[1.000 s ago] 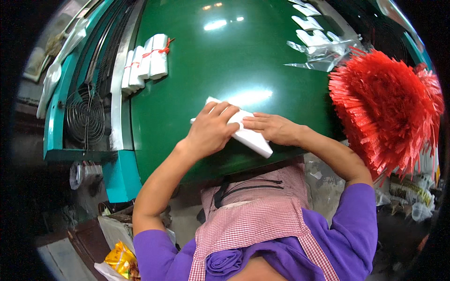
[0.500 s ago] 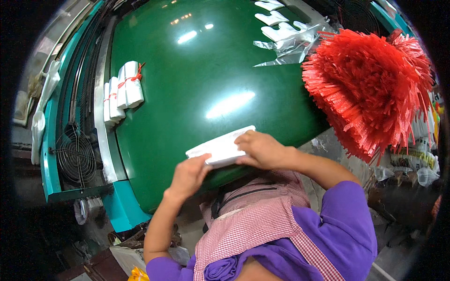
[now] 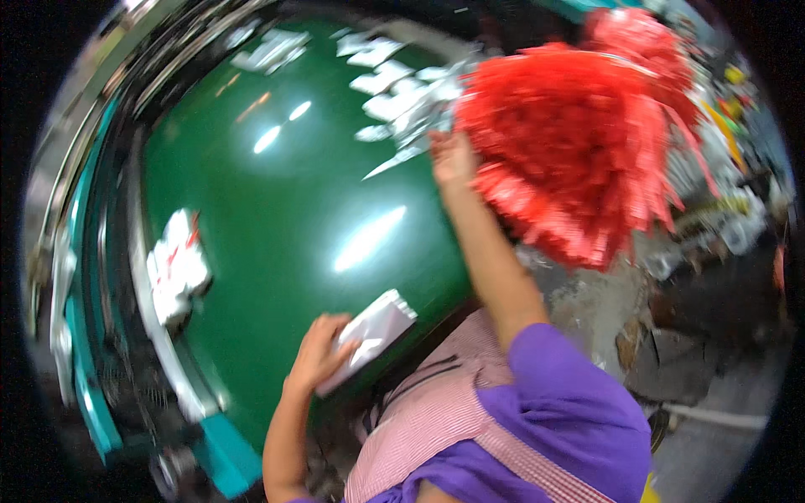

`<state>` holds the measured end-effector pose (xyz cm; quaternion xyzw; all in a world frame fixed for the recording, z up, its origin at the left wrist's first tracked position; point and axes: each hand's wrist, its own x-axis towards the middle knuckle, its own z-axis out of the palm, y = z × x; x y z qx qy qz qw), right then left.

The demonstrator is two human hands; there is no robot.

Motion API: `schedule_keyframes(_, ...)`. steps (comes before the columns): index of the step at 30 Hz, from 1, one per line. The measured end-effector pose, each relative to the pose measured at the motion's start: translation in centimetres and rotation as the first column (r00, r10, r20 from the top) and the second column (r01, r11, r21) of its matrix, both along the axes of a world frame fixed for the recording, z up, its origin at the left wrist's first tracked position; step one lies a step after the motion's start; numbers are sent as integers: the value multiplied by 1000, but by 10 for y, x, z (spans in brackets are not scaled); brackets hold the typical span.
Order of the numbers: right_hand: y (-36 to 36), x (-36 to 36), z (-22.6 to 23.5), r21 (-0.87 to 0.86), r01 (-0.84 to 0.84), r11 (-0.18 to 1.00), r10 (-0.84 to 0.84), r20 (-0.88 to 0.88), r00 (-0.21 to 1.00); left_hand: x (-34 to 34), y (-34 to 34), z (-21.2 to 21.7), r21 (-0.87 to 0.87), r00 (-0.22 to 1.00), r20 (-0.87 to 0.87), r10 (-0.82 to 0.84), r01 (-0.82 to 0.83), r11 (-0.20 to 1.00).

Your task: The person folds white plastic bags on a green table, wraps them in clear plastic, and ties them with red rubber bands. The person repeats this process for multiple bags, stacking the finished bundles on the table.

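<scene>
Near the front edge of the green table, my left hand (image 3: 323, 354) grips a folded white plastic bundle (image 3: 376, 329) by its left end, thumb on top. The bundle lies slanted, its layered right end free. My right arm stretches forward, and my right hand (image 3: 454, 158) is at the left side of a big bunch of red plastic strips (image 3: 553, 126). Motion blurs those fingers, so whether they hold a strip cannot be made out.
Rolled white bundles tied in red (image 3: 179, 264) lie at the table's left edge. White and clear plastic pieces (image 3: 394, 92) are spread at the far side, with another white pile (image 3: 272, 50) at the far left. A metal and teal frame (image 3: 226, 457) borders the left.
My right hand has left the white bundle and moved forward to the red strips. My left hand stays on the bundle, which is now more slanted. The whole view has turned.
</scene>
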<state>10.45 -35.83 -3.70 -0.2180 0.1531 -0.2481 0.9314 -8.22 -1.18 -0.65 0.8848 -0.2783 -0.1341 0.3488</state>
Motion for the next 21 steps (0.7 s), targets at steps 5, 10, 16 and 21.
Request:
schedule_keyframes(5, 24, 8, 4, -179, 236, 955, -255, -94, 962, -42, 0, -4, -108, 989, -49, 142, -146, 983)
schedule_keyframes(10, 109, -54, -21, -519, 0, 855, -48, -80, 996, -79, 38, -27, -537, 766, -572, 293, -620, 571)
schedule_keyframes(16, 197, -193, 6, -872, -182, -455, 843, -488, 228, -58, 66, -3, -591, 694, -719, 43, -643, 488)
schedule_keyframes(21, 161, -234, 13, -774, -132, -619, 704, -622, 344, -38, 75, 19, -636, 729, -683, 48, -627, 450)
